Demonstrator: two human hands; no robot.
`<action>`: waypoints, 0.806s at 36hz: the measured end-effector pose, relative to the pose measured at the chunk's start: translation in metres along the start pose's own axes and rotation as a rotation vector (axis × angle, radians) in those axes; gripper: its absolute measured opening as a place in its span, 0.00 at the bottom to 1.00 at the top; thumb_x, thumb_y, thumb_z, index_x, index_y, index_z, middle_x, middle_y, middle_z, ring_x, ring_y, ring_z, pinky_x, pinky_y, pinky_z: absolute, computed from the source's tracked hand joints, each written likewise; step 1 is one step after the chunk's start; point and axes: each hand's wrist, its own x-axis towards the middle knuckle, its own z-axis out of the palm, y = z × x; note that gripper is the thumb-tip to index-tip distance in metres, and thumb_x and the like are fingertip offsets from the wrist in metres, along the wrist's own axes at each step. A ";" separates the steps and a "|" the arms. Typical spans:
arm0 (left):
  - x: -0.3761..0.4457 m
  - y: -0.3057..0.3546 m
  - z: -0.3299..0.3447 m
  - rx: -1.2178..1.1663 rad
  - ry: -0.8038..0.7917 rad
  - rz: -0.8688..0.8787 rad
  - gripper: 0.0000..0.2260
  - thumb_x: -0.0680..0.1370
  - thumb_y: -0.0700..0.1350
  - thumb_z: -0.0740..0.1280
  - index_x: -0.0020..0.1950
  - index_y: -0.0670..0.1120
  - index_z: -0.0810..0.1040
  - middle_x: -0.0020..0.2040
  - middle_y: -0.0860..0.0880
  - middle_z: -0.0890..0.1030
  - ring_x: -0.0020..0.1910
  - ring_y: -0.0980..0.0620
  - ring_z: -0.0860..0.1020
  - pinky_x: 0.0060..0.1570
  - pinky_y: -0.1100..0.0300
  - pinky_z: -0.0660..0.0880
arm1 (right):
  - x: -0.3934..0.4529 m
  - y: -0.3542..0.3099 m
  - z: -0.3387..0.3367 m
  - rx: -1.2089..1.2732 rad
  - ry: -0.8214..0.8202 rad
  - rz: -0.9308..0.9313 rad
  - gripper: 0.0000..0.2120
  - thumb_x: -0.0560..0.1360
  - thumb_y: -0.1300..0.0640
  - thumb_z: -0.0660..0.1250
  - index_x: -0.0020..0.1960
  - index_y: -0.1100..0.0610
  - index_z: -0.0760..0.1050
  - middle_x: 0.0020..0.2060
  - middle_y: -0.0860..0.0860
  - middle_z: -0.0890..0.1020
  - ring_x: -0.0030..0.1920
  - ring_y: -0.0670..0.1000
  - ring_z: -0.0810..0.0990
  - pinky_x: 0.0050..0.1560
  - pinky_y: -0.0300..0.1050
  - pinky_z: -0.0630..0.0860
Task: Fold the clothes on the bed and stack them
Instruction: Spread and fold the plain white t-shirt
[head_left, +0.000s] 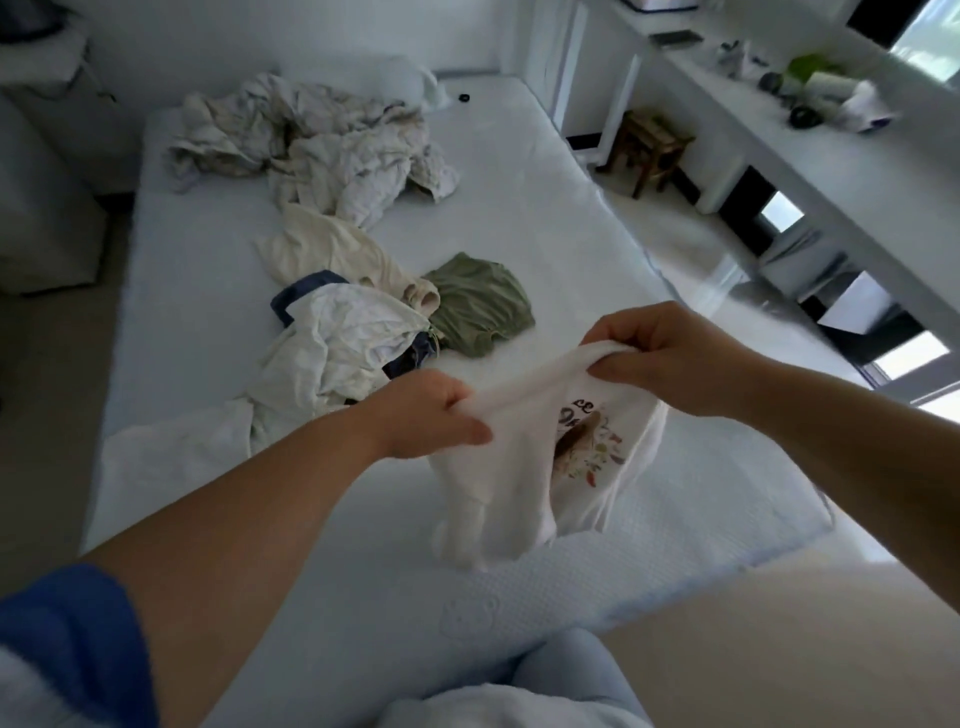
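Observation:
A white T-shirt (524, 483) with a floral print hangs over the near part of the bed (545, 218), its lower end bunched on the mattress. My left hand (431, 415) grips its top edge on the left. My right hand (670, 358) pinches the same edge on the right. Behind them lie an olive green garment (478, 306), a cream garment (332, 249) and a white garment with blue trim (337, 343), all crumpled. A larger heap of pale clothes (311, 140) sits at the far end.
A white cloth (171, 447) hangs over the bed's left edge. A wooden stool (649, 145) stands on the floor to the right, by a white shelf unit (779, 135) with small items. A small dark object (464, 97) lies near the far edge.

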 end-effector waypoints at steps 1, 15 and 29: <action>0.000 -0.004 0.004 0.065 -0.019 -0.052 0.12 0.71 0.52 0.71 0.36 0.45 0.77 0.34 0.50 0.78 0.34 0.53 0.76 0.37 0.58 0.72 | -0.001 0.006 -0.005 -0.034 -0.020 0.021 0.13 0.73 0.62 0.67 0.39 0.44 0.78 0.38 0.45 0.83 0.41 0.46 0.81 0.46 0.42 0.77; 0.073 0.107 0.042 0.394 0.437 0.340 0.15 0.63 0.56 0.61 0.24 0.48 0.61 0.23 0.44 0.66 0.29 0.45 0.69 0.40 0.56 0.67 | 0.019 0.200 -0.055 -0.792 -0.684 0.511 0.18 0.77 0.50 0.61 0.64 0.54 0.74 0.62 0.50 0.76 0.57 0.50 0.76 0.58 0.43 0.70; 0.082 0.093 0.095 0.341 0.479 -0.294 0.23 0.69 0.48 0.68 0.23 0.48 0.56 0.21 0.52 0.57 0.23 0.54 0.58 0.26 0.60 0.53 | 0.078 0.279 -0.105 -0.576 0.094 0.369 0.08 0.74 0.54 0.61 0.50 0.54 0.76 0.46 0.51 0.78 0.43 0.53 0.75 0.44 0.44 0.73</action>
